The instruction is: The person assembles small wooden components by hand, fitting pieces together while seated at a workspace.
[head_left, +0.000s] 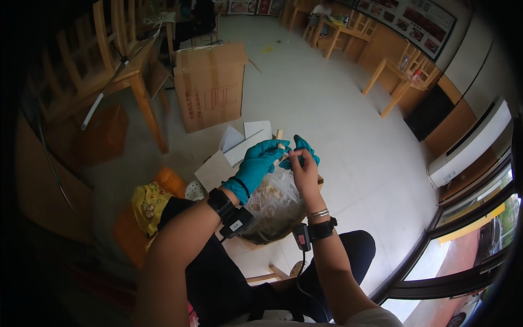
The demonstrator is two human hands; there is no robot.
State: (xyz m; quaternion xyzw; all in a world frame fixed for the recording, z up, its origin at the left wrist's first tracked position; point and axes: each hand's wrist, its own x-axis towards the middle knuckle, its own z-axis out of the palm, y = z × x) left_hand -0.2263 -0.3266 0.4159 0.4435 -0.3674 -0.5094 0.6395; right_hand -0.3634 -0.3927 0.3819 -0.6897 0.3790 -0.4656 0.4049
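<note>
My left hand [260, 163] wears a teal rubber glove, and its fingers are closed around a small pale piece [281, 146] too small to name. My right hand [305, 170] is bare, with thumb and fingers pinched together close to the left fingertips. A second teal rubber glove [306, 146], apparently loose, is gripped at the right fingers. Both hands are above a cardboard box lined with clear plastic [272, 199], which has pale scraps inside.
At the left lies a yellow bag [151, 203] with pale bulb-like pieces, beside an orange object [171, 182]. A tall carton [210, 87] stands ahead. Wooden tables with chairs on top [136, 76] are at the left; another wooden table [400, 76] is far right.
</note>
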